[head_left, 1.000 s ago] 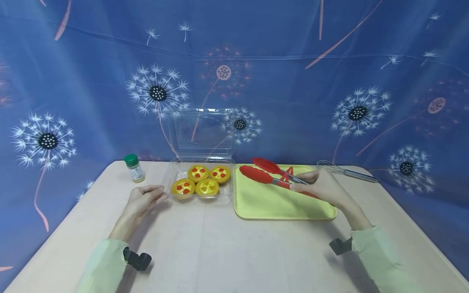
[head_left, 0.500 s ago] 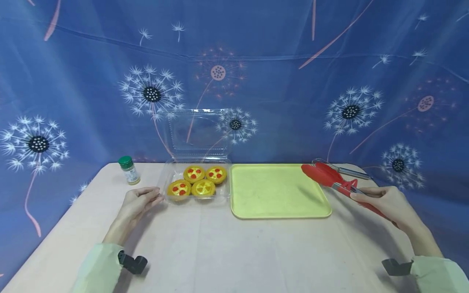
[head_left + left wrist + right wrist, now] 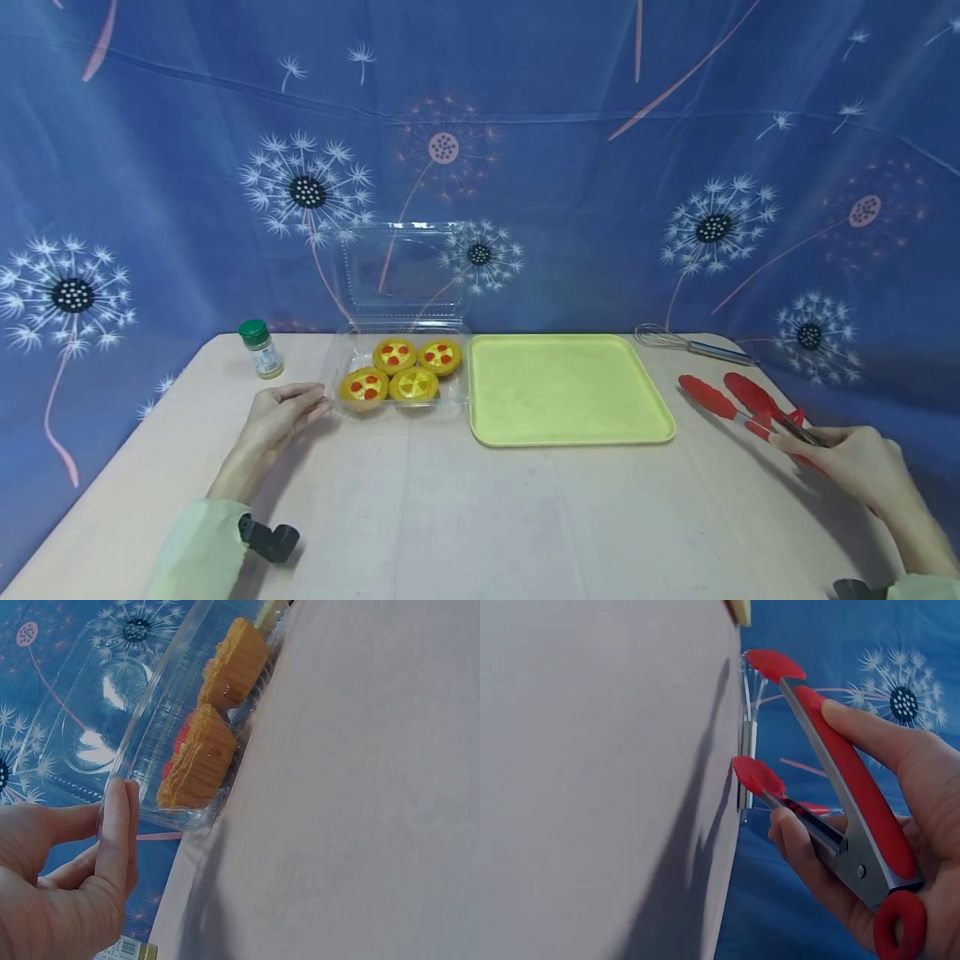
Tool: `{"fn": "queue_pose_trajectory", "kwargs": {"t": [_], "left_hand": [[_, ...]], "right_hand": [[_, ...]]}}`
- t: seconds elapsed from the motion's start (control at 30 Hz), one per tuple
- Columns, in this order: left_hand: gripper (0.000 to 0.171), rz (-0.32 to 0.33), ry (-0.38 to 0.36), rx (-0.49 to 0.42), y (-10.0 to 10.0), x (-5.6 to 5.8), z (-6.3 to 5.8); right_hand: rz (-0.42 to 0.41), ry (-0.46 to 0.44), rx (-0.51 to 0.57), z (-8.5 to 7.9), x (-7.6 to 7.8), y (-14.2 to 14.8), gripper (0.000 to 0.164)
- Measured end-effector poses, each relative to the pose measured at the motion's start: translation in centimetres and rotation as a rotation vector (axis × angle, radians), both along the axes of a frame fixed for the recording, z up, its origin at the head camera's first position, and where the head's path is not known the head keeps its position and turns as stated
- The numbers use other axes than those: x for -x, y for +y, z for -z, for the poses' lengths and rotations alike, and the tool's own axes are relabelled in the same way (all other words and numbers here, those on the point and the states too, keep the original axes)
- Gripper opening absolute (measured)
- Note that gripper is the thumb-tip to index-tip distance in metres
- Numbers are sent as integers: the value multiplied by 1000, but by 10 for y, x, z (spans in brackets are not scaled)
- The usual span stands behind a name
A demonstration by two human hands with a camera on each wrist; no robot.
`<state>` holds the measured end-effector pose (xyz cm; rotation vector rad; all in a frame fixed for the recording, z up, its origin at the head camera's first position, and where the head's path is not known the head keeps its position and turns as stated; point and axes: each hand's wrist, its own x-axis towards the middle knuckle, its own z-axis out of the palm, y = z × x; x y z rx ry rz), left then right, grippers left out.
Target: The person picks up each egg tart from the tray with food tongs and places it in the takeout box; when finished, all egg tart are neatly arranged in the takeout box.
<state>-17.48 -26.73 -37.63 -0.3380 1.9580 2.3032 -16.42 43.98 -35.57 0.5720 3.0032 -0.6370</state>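
Observation:
My right hand (image 3: 866, 471) grips a pair of red-tipped tongs (image 3: 866, 802) beyond the tray's right side. Thumb and fingers lie on opposite arms of the tongs, whose red heads stand apart with nothing between them. At the left, my left hand (image 3: 273, 425) pinches the near left edge of a clear plastic clamshell container (image 3: 453, 400), thumb against fingers in the left wrist view. The container's lid (image 3: 405, 275) stands upright at the back. Several egg tarts (image 3: 364, 385) with red or yellow toppings sit inside it.
A yellow tray (image 3: 570, 437) lies right of the container. Behind it at the right is a wire whisk (image 3: 693, 344). A green-capped seasoning jar (image 3: 262, 350) stands at the back left. A blue dandelion-print cloth (image 3: 555, 183) hangs behind the table (image 3: 480, 525).
My right hand has carried the tongs from above the tray to the right and nearer, past the tray's edge; their heads closed up, then spread apart. My left hand has stayed at the container.

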Motion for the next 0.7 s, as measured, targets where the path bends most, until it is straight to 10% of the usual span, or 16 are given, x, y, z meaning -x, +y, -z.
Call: {"fn": "queue_pose_trajectory", "kwargs": {"t": [0.7], "left_hand": [[52,-10,-25,36,-2,3,-2]], "right_hand": [[-86,-140,-60,7,-1,-35,68]]}}
